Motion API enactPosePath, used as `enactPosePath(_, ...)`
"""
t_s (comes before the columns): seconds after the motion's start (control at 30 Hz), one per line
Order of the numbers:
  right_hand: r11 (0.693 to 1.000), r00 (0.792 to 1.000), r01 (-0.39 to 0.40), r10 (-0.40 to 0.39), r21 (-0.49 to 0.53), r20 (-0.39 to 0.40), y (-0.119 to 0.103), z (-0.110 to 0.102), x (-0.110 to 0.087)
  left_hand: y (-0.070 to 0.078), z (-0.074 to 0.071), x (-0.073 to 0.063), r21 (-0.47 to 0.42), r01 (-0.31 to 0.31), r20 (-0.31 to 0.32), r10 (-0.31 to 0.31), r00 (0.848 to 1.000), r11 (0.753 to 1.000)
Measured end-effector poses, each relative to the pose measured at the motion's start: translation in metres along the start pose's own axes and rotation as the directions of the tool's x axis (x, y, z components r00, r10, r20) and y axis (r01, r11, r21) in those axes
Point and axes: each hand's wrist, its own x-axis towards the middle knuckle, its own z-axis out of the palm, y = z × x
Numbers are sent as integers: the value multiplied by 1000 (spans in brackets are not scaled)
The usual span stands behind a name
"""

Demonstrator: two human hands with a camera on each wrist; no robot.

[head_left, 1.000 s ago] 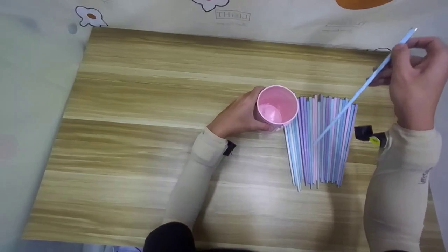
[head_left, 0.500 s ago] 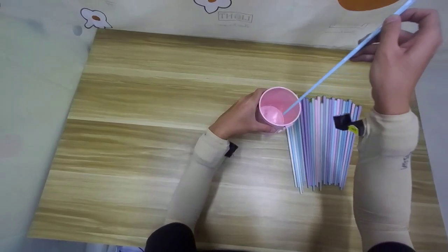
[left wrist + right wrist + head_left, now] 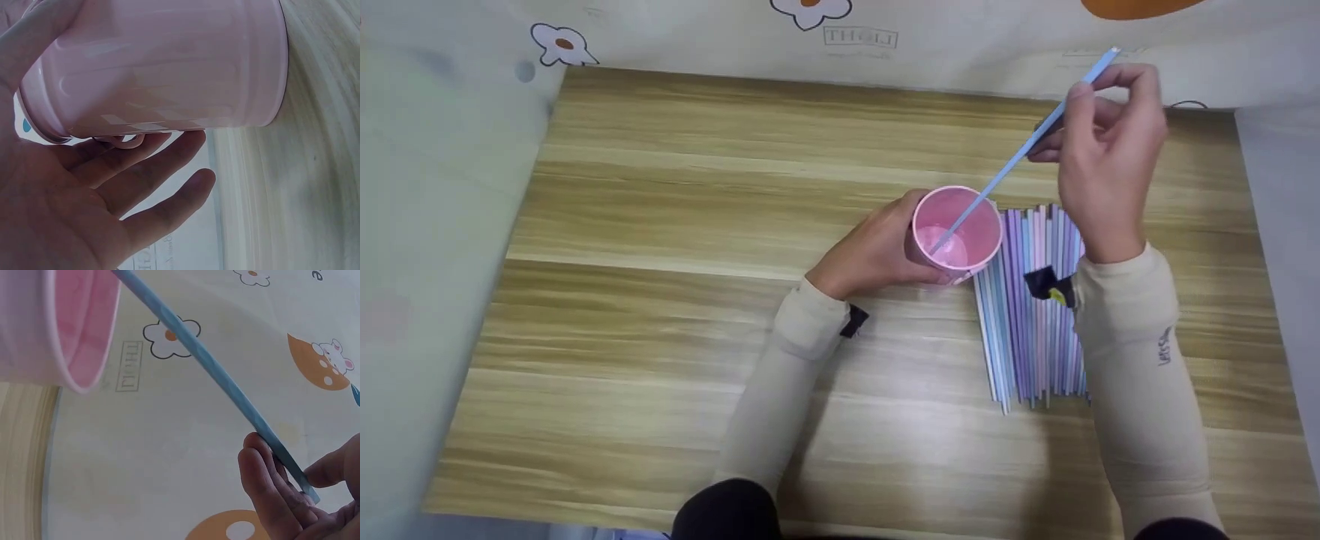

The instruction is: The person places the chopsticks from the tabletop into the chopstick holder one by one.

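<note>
My left hand (image 3: 870, 251) holds a pink cup (image 3: 986, 225) from its left side, thumb and fingers around the wall. The cup's mouth faces up toward the head view, and a small pink loop shows on its side in the left wrist view. Some left fingers (image 3: 163, 219) spread away from the wall. My right hand (image 3: 1110, 154) pinches a slim light-blue stick (image 3: 1012, 161) near its upper end, between thumb and fingers. Slanting down to the left, the stick passes over the rim, its lower end inside the cup.
Several similar pastel sticks (image 3: 1020, 322) lie side by side on the wood-grain table (image 3: 660, 315), right of the cup. My right sleeve covers some of them. A pale flower-printed sheet (image 3: 697, 37) borders the table's far edge.
My right hand has moved left from the far right, bringing the light-blue stick from above the row of sticks into the cup. The left hand and cup have stayed nearly still.
</note>
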Motion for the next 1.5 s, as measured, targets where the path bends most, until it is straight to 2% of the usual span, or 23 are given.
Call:
enactPosePath(0.1, 999, 999, 5, -3, -39, 39, 11, 4, -5, 0, -1, -1, -6, -3, 3, 3, 1000, 1000)
enactPosePath(0.27, 988, 992, 64, -48, -138, 114, 27, 11, -14, 0, -2, 0, -4, 2, 10, -1, 1000, 1000)
enactPosePath(0.4, 985, 985, 103, -82, -141, 152, 34, 16, -20, -1, -3, 0, -10, 4, 16, -4, 1000, 1000)
enactPosePath(0.6, 973, 968, 179, -149, -145, 200, 40, 19, -26, 0, -2, 0, 3, -32, 16, 32, 999, 999)
enactPosePath(0.97, 968, 972, 158, -118, -194, 202, 45, 19, -26, -3, -4, -2, -14, -48, 10, 48, 999, 999)
enactPosePath(1.23, 959, 977, 119, -67, -258, 201, 52, 23, -24, -4, -5, -3, -1, -28, 21, 28, 999, 1000)
enactPosePath(1.4, 963, 976, 115, -64, -244, 207, 53, 19, -26, -4, -5, -4, 12, -29, 22, 28, 999, 1000)
enactPosePath(1.5, 968, 982, 86, -43, -236, 183, 51, 11, -28, -2, -6, -5, 17, -17, 24, 16, 1000, 1000)
